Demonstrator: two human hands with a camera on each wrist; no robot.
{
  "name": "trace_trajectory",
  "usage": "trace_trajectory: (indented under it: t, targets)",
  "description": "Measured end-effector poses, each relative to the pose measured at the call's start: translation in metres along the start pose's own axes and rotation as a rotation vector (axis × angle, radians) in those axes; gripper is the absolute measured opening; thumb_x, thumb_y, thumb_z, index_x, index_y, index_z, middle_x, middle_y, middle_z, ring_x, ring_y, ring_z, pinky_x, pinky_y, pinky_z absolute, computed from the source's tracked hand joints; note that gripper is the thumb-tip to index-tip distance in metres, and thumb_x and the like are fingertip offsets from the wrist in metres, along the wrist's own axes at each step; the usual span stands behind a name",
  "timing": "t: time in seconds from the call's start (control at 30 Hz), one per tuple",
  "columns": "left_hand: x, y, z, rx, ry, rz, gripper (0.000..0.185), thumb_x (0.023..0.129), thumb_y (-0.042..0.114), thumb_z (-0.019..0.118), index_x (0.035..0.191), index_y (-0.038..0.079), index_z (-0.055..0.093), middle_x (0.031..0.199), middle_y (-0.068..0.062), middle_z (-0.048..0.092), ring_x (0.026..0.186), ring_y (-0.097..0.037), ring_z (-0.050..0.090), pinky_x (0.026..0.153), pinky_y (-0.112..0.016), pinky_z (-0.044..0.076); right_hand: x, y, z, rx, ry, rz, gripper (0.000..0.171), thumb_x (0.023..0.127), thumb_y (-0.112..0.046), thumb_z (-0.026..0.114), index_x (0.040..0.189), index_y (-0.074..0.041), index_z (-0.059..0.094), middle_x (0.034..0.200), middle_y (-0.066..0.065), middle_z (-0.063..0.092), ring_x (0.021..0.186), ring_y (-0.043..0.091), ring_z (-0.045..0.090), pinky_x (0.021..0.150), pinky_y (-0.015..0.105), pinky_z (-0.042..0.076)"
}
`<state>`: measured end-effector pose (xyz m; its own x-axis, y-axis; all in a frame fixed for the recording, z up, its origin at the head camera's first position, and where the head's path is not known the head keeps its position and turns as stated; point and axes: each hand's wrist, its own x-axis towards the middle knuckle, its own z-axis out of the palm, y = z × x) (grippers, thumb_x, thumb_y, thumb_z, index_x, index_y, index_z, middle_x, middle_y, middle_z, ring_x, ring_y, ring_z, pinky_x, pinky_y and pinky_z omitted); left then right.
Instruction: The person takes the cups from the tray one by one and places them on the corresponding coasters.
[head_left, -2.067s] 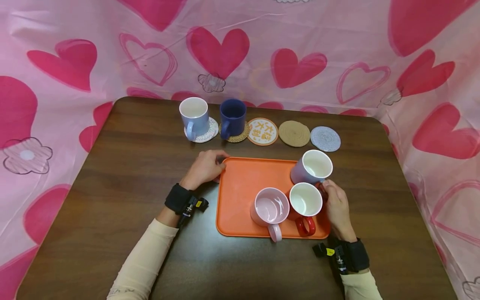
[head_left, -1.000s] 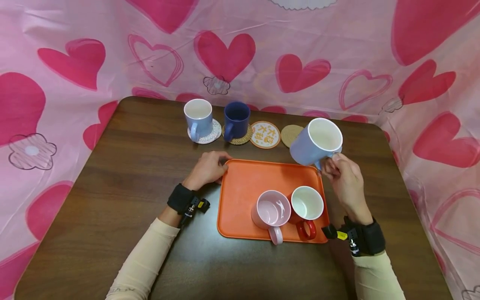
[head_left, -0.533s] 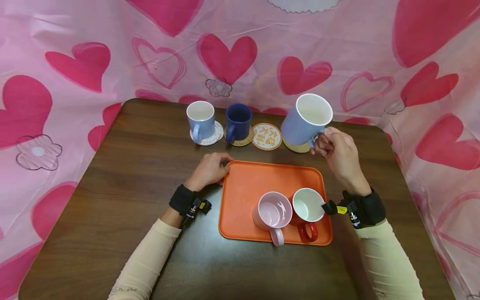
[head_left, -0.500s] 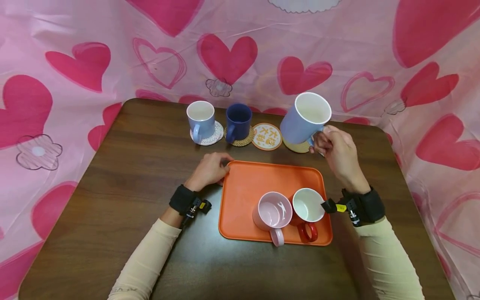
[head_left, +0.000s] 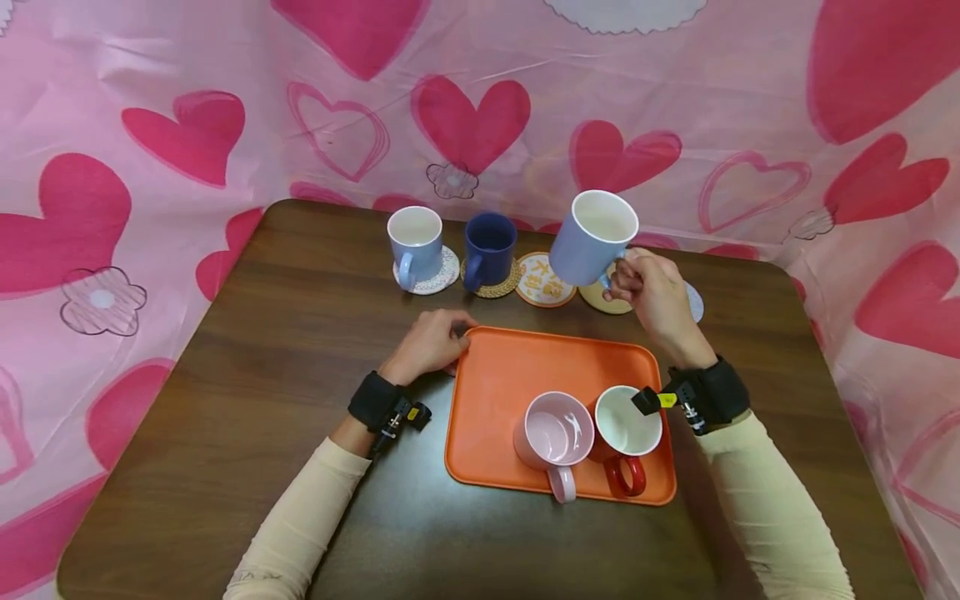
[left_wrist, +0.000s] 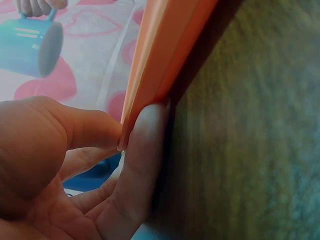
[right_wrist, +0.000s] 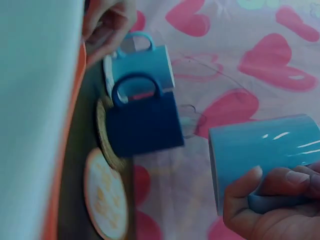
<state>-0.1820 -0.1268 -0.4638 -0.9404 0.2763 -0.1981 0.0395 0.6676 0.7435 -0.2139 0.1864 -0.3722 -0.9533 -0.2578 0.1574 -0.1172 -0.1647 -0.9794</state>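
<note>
My right hand (head_left: 656, 296) grips a light blue mug (head_left: 581, 254) by its handle, up in the air over the row of coasters. From the head view, the mug overlaps the tan coaster (head_left: 606, 302) and the edge of the orange-rimmed coaster (head_left: 545, 283). At its far left corner, an orange tray (head_left: 487, 400) is pinched between the thumb and fingers of my left hand (head_left: 429, 343); the left wrist view shows this rim (left_wrist: 147, 75) close. A pink mug (head_left: 555, 433) and a red mug with a white inside (head_left: 626, 429) stand on the tray.
Behind the tray, another light blue mug (head_left: 420, 250) stands on a white coaster (head_left: 441, 283), and a dark blue mug (head_left: 491, 250) on a woven coaster (head_left: 507, 285). A pale blue coaster (head_left: 696, 302) lies partly behind the right hand. Heart-patterned cloth (head_left: 510, 50) hangs behind the table.
My right hand has lifted the light blue mug off the tray's far right corner, carried it back over the coasters, then leftward. My left hand has stayed at the tray's corner.
</note>
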Motion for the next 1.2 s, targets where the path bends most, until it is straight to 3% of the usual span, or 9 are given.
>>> trace_trajectory:
  t: [0.2, 0.37, 0.57, 0.77, 0.93, 1.2]
  targets:
    - [0.0, -0.001, 0.002, 0.016, 0.019, 0.012, 0.03, 0.094, 0.011, 0.064, 0.124, 0.01, 0.069, 0.065, -0.003, 0.066, 0.046, -0.014, 0.065, 0.047, -0.031, 0.055, 0.013, 0.009, -0.009, 0.036, -0.068, 0.072, 0.036, 0.108, -0.008, 0.027, 0.073, -0.004, 0.032, 0.069, 0.006, 0.02, 0.06, 0.021, 0.027, 0.067, 0.032, 0.045]
    - [0.002, 0.0, -0.003, 0.002, 0.017, -0.001, 0.031, 0.094, 0.011, 0.064, 0.125, 0.01, 0.068, 0.066, -0.004, 0.067, 0.047, -0.015, 0.065, 0.047, -0.031, 0.055, 0.03, 0.009, -0.015, 0.013, -0.112, 0.069, 0.036, 0.109, -0.01, 0.029, 0.073, -0.005, 0.031, 0.069, 0.006, 0.019, 0.061, 0.021, 0.027, 0.067, 0.032, 0.044]
    - [0.0, 0.0, -0.003, 0.003, 0.024, 0.003, 0.03, 0.095, 0.012, 0.064, 0.125, 0.012, 0.069, 0.065, -0.003, 0.067, 0.046, -0.015, 0.065, 0.049, -0.031, 0.056, 0.042, 0.026, -0.016, 0.035, -0.095, 0.081, 0.035, 0.107, -0.009, 0.027, 0.072, -0.006, 0.032, 0.068, 0.005, 0.019, 0.059, 0.019, 0.028, 0.066, 0.032, 0.044]
    - [-0.003, -0.001, 0.005, 0.005, 0.003, -0.003, 0.029, 0.096, 0.014, 0.064, 0.124, 0.013, 0.07, 0.066, -0.003, 0.066, 0.046, -0.015, 0.064, 0.048, -0.03, 0.055, 0.038, 0.053, -0.016, 0.007, -0.118, 0.153, 0.033, 0.107, -0.009, 0.027, 0.075, -0.004, 0.033, 0.067, 0.003, 0.022, 0.06, 0.018, 0.029, 0.068, 0.034, 0.042]
    - [-0.004, -0.001, 0.007, -0.001, -0.008, 0.001, 0.029, 0.096, 0.013, 0.064, 0.125, 0.012, 0.07, 0.067, -0.003, 0.066, 0.046, -0.015, 0.064, 0.047, -0.03, 0.055, 0.038, 0.073, -0.012, 0.066, -0.114, 0.203, 0.033, 0.107, -0.009, 0.026, 0.075, -0.004, 0.033, 0.067, 0.0, 0.026, 0.061, 0.016, 0.03, 0.069, 0.035, 0.039]
    - [-0.004, 0.0, 0.0, -0.005, -0.002, 0.004, 0.028, 0.096, 0.013, 0.064, 0.124, 0.011, 0.07, 0.064, -0.003, 0.065, 0.045, -0.015, 0.063, 0.047, -0.03, 0.054, 0.049, 0.086, -0.006, 0.131, -0.065, 0.19, 0.036, 0.106, -0.007, 0.028, 0.071, -0.006, 0.036, 0.066, -0.001, 0.031, 0.06, 0.016, 0.032, 0.067, 0.033, 0.036]
